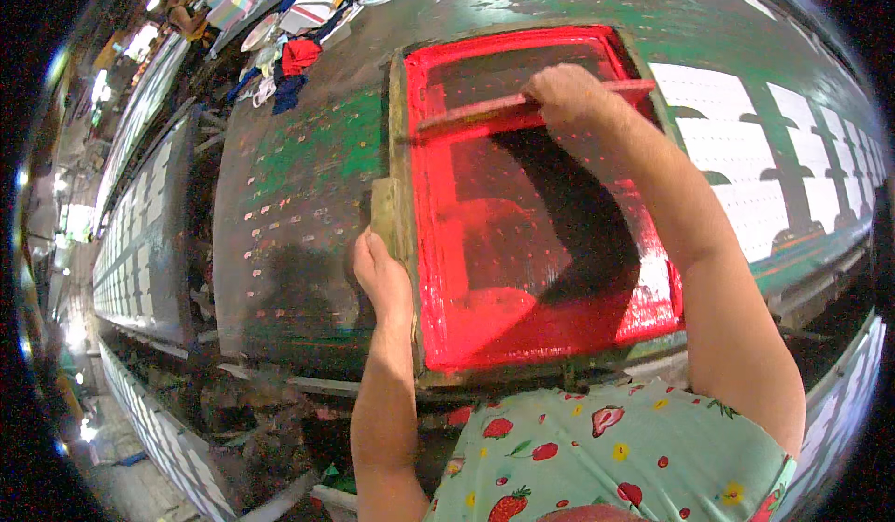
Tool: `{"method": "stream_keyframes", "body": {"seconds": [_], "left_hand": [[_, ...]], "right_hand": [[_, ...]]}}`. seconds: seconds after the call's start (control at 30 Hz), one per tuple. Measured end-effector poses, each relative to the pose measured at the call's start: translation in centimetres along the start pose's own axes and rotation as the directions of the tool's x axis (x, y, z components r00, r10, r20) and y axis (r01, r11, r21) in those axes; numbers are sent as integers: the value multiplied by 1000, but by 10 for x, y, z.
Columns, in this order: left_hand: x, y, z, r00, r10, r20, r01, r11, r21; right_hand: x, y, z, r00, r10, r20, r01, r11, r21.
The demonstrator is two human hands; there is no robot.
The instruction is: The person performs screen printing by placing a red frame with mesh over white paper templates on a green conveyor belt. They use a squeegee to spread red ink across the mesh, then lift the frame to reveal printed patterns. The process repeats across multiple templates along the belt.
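A wooden-framed printing screen point(403, 140) coated in wet red ink lies flat on a long green-stained table point(308, 149). My right hand point(571, 96) grips a long red-smeared squeegee point(475, 112) that lies across the far part of the screen. My left hand point(380, 268) holds the screen's left frame edge, close to a small wooden block point(383, 207) on that edge. Thick red ink pools along the near edge of the mesh point(550, 322).
Printed white fabric with dark green shapes point(746, 149) stretches along the table to the right. Parallel long print tables point(140, 242) run on the left. Heaps of coloured cloth and plates point(308, 9) sit at the far end, where another person stands point(182, 14).
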State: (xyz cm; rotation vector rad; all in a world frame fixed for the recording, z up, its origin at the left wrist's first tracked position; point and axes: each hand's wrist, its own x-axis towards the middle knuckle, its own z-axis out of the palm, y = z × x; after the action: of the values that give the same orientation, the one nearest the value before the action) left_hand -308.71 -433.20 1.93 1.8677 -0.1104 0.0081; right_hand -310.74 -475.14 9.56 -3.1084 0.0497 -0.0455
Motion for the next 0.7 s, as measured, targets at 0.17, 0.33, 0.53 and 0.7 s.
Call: {"method": "stream_keyframes", "body": {"seconds": [0.17,0.33,0.53,0.7], "left_hand": [[-3,0,1,996,93,-14,-91,993,78],[8,-14,0,988,139,70,-141,989,32],[2,-10,-1,990,105,89,-104,994,-11],[5,-15,1,992,116,45,-119,991,53]], "right_hand": [[-100,-70,-9,999,19,32,-19,1000,-12],[-196,-137,-14,991,71,109,-79,995,63],[-281,-203,-13,991,64,115,-76,992,99],[-316,-228,-7,999,34,-27,-32,995,90]]}}
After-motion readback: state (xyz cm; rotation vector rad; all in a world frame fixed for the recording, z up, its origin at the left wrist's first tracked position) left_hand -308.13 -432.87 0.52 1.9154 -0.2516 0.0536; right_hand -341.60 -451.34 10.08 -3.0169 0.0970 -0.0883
